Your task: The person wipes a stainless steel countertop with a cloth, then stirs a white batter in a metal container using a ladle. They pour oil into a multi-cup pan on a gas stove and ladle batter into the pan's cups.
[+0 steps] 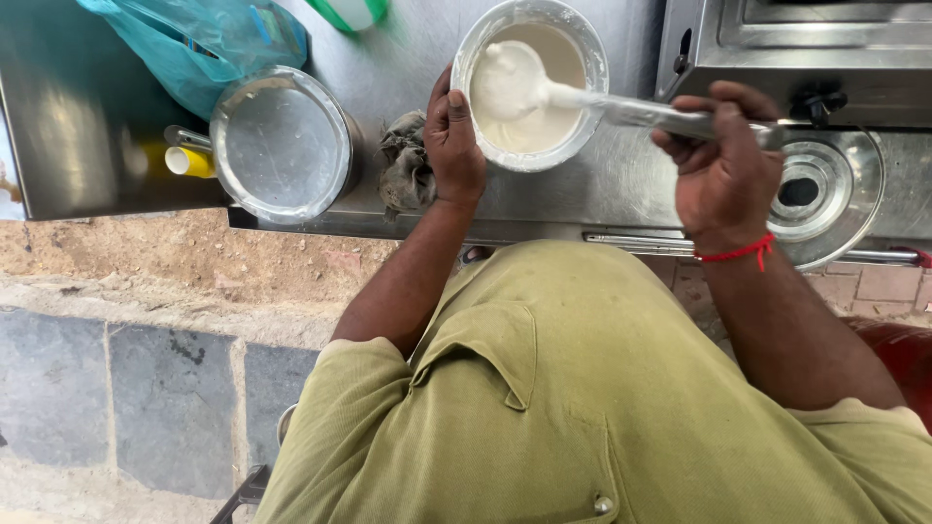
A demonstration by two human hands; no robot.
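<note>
A round steel bowl (594,60) of white batter stands on the steel counter (408,49). My left hand (453,141) grips the bowl's left rim. My right hand (723,165), a red thread on its wrist, holds the handle of a steel ladle (641,111). The ladle's round scoop, heaped with white batter, lies in the bowl at its upper left.
A larger steel pot (282,146) with batter smears stands at the left, with a teal plastic bag (194,44) behind it. A dark rag (406,163) lies beside my left hand. A round burner ring (820,189) sits at the right, below a steel stove body (806,49).
</note>
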